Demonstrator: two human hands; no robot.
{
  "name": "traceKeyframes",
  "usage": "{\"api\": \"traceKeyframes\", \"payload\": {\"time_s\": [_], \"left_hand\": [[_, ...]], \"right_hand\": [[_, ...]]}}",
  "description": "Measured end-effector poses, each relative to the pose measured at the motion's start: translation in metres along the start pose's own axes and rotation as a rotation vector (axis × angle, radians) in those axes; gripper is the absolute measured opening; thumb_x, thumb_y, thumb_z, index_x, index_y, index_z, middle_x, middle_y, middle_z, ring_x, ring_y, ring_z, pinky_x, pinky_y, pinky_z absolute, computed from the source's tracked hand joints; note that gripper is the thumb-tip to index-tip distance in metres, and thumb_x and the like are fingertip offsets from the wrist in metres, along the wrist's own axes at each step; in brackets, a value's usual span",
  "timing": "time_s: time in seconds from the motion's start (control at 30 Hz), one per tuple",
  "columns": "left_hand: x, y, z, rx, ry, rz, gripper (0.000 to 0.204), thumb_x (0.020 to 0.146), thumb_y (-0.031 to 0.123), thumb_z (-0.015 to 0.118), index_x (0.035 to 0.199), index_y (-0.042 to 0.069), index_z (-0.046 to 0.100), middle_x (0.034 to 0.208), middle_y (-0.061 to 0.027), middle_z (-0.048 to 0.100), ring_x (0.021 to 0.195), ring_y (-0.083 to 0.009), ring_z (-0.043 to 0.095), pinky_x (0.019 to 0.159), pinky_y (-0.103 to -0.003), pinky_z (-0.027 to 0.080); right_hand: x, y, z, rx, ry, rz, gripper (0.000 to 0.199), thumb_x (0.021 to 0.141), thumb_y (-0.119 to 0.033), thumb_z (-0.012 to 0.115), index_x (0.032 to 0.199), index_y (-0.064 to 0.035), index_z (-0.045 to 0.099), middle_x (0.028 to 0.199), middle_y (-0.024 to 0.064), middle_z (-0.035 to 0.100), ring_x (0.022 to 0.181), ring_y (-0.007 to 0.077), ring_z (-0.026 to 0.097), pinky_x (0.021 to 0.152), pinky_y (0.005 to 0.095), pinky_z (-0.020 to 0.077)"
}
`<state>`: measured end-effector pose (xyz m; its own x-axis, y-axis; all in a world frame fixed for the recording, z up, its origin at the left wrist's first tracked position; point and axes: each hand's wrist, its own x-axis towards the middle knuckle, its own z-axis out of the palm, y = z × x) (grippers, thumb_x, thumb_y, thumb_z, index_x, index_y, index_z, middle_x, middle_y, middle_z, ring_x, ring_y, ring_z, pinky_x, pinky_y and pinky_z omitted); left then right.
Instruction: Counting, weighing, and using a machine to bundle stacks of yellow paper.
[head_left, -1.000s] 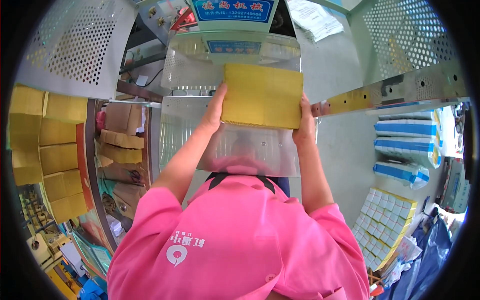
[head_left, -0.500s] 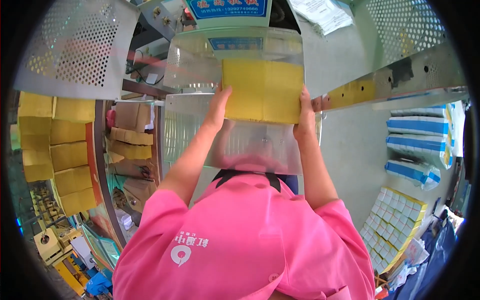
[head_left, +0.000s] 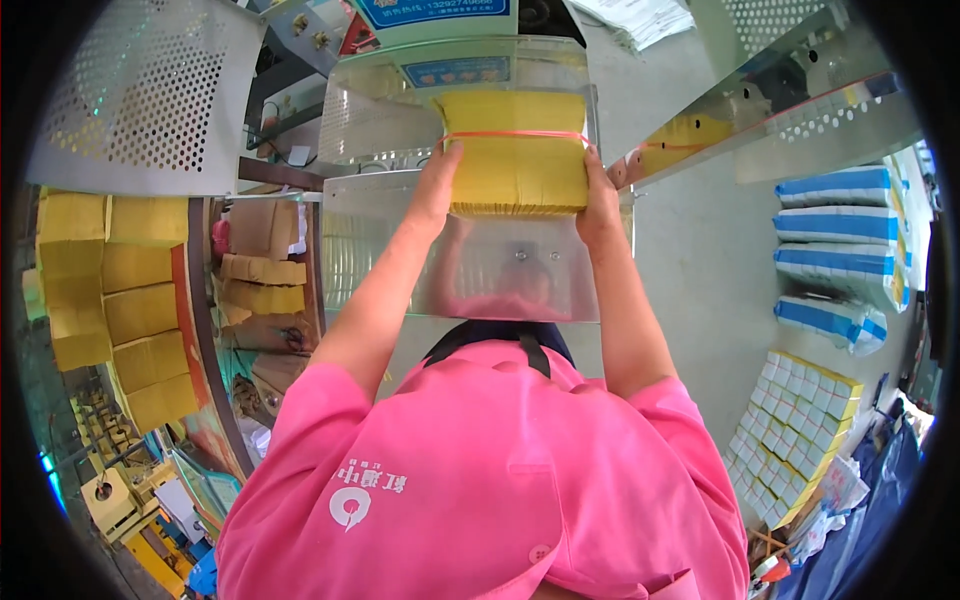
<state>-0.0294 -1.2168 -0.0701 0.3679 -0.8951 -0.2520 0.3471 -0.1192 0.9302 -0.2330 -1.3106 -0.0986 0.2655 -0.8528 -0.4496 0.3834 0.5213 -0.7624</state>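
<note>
Now 1 strap [head_left: 515, 133] (pink) across stack [head_left: 520, 178]

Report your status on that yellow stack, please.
Left hand, right hand gripping opposite ends. Yellow stack between them, pink strap across top. Metal bar appears near right hand.

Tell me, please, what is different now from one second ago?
A pink band now lies across the yellow stack, where none showed. The left hand and right hand have moved it slightly forward, away from the pink shirt. Neither let go: both still hold its sides. The blue-and-white packs at right stayed in place.
</note>
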Motion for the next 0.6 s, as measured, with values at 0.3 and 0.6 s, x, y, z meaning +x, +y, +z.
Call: {"api": "traceKeyframes", "payload": {"time_s": [0.3, 0.6], "left_hand": [[0.005, -0.006, -0.003, 0.033, 0.014, -0.09, 0.065, 0.093, 0.049, 0.052, 0.139, 0.004, 0.042, 0.138, -0.0074, 0.048, 0.129, -0.0185, 0.041, 0.108, -0.034, 0.029], [0.003, -0.007, -0.008, 0.059, 0.037, -0.051, 0.063, 0.094, 0.048, 0.05, 0.137, 0.002, 0.043, 0.136, -0.0081, 0.049, 0.126, -0.0185, 0.043, 0.105, -0.032, 0.03]], "right_hand": [[0.003, 0.006, -0.009, -0.111, -0.023, -0.075, 0.098, 0.087, -0.041, 0.065, 0.15, -0.0106, -0.004, 0.149, 0.0092, 0.016, 0.133, 0.0211, 0.031, 0.106, 0.0377, 0.0345], [-0.006, -0.004, -0.002, -0.249, -0.095, -0.157, 0.065, 0.096, -0.047, 0.042, 0.145, -0.0042, 0.035, 0.158, 0.0028, -0.015, 0.146, 0.0182, 0.0, 0.114, 0.0352, 0.0171]]}}
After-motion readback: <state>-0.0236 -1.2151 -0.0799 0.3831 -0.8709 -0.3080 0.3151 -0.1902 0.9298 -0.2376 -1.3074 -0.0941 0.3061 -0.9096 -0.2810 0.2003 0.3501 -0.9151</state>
